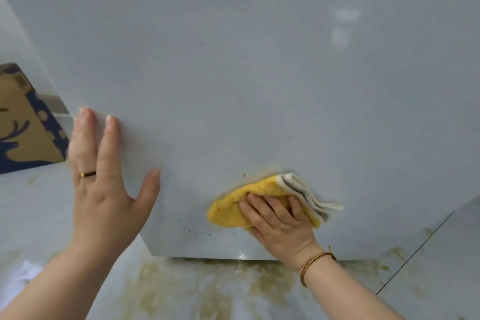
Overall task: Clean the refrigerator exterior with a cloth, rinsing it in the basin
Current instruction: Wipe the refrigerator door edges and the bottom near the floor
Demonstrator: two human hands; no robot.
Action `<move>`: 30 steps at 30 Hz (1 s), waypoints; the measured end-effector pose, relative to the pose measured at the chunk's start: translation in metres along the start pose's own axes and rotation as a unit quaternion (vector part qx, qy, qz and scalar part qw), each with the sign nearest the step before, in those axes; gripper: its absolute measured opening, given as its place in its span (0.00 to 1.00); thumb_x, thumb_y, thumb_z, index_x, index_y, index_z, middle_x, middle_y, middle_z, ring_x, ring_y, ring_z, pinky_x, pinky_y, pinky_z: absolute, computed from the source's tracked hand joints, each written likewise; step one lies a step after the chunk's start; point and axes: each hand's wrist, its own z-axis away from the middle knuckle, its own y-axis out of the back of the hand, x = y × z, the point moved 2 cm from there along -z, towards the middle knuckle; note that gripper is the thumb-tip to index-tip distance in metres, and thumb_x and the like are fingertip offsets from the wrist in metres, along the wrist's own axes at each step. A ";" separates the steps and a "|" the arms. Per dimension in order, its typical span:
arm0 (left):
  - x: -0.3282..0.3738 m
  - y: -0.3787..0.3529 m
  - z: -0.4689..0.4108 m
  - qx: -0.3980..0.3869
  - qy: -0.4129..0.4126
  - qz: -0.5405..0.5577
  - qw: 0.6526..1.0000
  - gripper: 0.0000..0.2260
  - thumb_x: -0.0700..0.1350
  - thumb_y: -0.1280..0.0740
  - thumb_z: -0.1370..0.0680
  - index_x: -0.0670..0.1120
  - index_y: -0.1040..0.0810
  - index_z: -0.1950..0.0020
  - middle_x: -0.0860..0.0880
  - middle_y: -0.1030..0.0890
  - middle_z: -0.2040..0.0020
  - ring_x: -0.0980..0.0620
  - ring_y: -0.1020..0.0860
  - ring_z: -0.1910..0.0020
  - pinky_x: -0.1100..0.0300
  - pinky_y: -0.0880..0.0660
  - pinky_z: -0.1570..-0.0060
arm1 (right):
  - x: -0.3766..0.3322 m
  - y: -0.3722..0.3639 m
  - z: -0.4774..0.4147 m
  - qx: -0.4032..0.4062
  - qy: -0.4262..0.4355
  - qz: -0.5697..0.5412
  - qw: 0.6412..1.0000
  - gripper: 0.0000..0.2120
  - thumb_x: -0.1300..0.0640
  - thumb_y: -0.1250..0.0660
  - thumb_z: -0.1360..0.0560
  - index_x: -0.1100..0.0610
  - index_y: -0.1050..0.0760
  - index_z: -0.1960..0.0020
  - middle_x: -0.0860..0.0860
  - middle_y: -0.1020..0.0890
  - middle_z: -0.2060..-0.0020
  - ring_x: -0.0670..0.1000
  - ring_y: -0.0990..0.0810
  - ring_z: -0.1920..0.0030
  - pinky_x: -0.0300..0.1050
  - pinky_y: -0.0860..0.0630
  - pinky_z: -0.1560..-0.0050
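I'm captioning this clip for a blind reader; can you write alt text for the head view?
The right hand presses a yellow cloth against the lower part of a pale grey refrigerator, while the left hand lies flat on it near its left edge. Yellow-brown stains mark the floor below, and a cardboard box stands at far left.

A crumpled yellow cloth (233,208) with grey-white striped edge lies against the pale refrigerator (246,73) side, low down.
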 end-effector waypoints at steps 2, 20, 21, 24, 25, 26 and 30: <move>-0.004 0.002 0.001 -0.001 -0.019 0.012 1.000 0.29 0.50 0.41 0.27 0.41 0.45 0.30 0.52 0.51 0.27 0.66 0.56 0.28 0.67 0.53 0.29 | 0.012 0.005 -0.003 0.003 0.044 -0.003 0.999 0.24 0.50 0.49 0.22 0.50 0.47 0.27 0.50 0.50 0.25 0.49 0.51 0.25 0.50 0.59 0.25; -0.015 0.032 -0.015 0.040 0.244 0.379 0.892 0.20 0.41 0.45 0.26 0.59 0.40 0.38 0.60 0.27 0.45 0.72 0.26 0.48 0.74 0.28 0.49 | 0.016 0.029 -0.089 0.048 0.008 -0.016 0.999 0.20 0.53 0.42 0.27 0.47 0.35 0.35 0.50 0.42 0.30 0.51 0.42 0.31 0.53 0.55 0.26; -0.015 0.033 -0.017 0.045 0.253 0.387 0.886 0.21 0.38 0.45 0.24 0.60 0.40 0.38 0.60 0.26 0.47 0.72 0.25 0.49 0.71 0.27 0.50 | 0.025 0.036 -0.106 0.074 -0.049 -0.027 0.996 0.22 0.52 0.42 0.27 0.48 0.38 0.33 0.50 0.44 0.28 0.51 0.44 0.29 0.54 0.55 0.27; -0.018 0.035 -0.021 0.041 0.272 0.408 0.870 0.22 0.32 0.45 0.22 0.59 0.39 0.39 0.59 0.24 0.50 0.70 0.23 0.52 0.66 0.28 0.49 | 0.048 0.054 -0.174 0.148 -0.266 -0.055 0.951 0.22 0.50 0.47 0.25 0.48 0.41 0.31 0.57 0.42 0.27 0.57 0.49 0.27 0.54 0.58 0.28; -0.020 0.037 -0.023 0.040 0.273 0.414 0.868 0.21 0.35 0.43 0.24 0.59 0.37 0.40 0.59 0.24 0.50 0.69 0.23 0.53 0.66 0.27 0.50 | 0.049 0.056 -0.195 0.164 -0.308 -0.056 0.935 0.23 0.50 0.47 0.25 0.50 0.40 0.31 0.61 0.38 0.30 0.60 0.46 0.29 0.54 0.58 0.28; -0.021 0.039 -0.025 0.036 0.274 0.421 0.864 0.19 0.38 0.43 0.27 0.60 0.35 0.42 0.58 0.24 0.51 0.68 0.22 0.54 0.67 0.26 0.52 | 0.046 0.058 -0.211 0.170 -0.330 -0.051 0.927 0.23 0.50 0.47 0.26 0.51 0.39 0.32 0.63 0.36 0.32 0.62 0.45 0.31 0.55 0.58 0.29; -0.026 0.041 -0.029 0.006 0.274 0.442 0.854 0.17 0.44 0.45 0.32 0.60 0.29 0.47 0.58 0.19 0.55 0.65 0.21 0.54 0.67 0.25 0.55 | -0.006 0.049 -0.207 0.095 -0.170 -0.055 0.979 0.24 0.50 0.43 0.29 0.48 0.37 0.33 0.54 0.38 0.33 0.57 0.47 0.30 0.59 0.56 0.29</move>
